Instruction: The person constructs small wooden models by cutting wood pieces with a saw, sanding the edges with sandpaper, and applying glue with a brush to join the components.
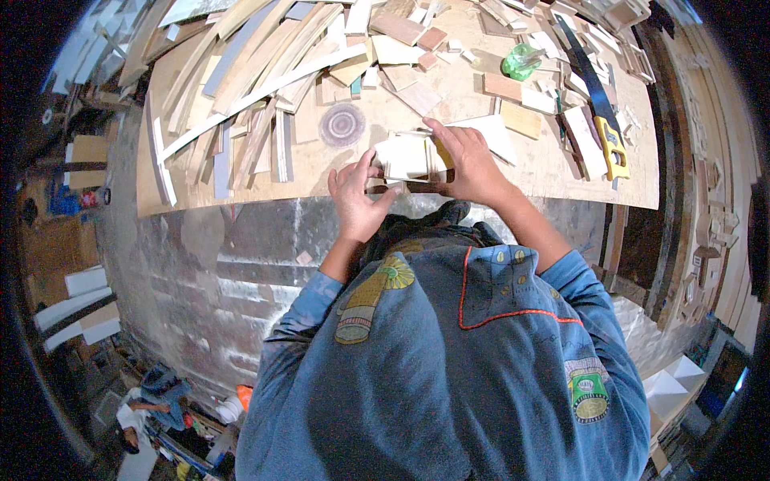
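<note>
At the near edge of the plywood tabletop (634,184), a small stack of pale wood pieces (403,158) sits between my two hands. My left hand (359,199) closes on its left end, with thumb and fingers at the side. On the other end is my right hand (473,164), its index finger reaching along the far side and its thumb at the near side. A darker yellowish strip shows beside the right fingers. The undersides of the pieces and some fingertips are hidden. A flat pale board (491,138) lies just beyond my right hand.
Long thin wood strips (241,104) pile up at the left. A handsaw (611,144) with a yellow handle lies at the right, near a green plastic item (521,62). Wood offcuts (397,28) scatter across the back. Another person (148,409) is at the lower left.
</note>
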A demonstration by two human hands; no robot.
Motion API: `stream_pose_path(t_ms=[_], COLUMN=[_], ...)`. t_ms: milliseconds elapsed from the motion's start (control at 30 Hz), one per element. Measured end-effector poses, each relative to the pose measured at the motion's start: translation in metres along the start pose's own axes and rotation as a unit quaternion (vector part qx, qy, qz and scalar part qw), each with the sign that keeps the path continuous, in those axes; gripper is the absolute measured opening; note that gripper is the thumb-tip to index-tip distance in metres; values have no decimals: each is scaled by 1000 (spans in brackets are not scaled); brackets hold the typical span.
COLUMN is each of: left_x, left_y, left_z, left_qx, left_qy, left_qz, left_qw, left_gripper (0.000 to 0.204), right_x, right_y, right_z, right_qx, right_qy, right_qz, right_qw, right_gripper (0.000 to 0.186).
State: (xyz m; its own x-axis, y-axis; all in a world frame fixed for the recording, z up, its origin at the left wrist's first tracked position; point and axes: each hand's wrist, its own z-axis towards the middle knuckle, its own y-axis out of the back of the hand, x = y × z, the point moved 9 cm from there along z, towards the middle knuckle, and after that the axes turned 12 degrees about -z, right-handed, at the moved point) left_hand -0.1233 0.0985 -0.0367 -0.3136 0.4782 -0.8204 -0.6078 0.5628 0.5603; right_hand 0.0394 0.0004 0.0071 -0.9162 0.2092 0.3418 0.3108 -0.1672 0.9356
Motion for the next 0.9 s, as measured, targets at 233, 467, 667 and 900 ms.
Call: stream_pose_path(t_ms=[233, 467, 667, 900], left_x=[-30, -19, -15, -14], left_y=[9, -7, -8, -7], left_z=[22, 39, 37, 38], left_qx=[-3, 69, 70, 62], left_qy=[-137, -121, -120, -116], left_qz=[38, 31, 27, -4], left_qw=[990, 990, 990, 991], left_gripper=[100, 110, 113, 110], right_x=[-7, -10, -27, -40], right_y=[3, 2, 26, -1], right_z=[24, 27, 13, 4], right_qx=[54, 36, -40, 33], right_qy=[93, 114, -14, -179], right_qz=[26, 12, 36, 24], right_qw=[994, 993, 998, 983], right_gripper=[112, 114, 88, 33])
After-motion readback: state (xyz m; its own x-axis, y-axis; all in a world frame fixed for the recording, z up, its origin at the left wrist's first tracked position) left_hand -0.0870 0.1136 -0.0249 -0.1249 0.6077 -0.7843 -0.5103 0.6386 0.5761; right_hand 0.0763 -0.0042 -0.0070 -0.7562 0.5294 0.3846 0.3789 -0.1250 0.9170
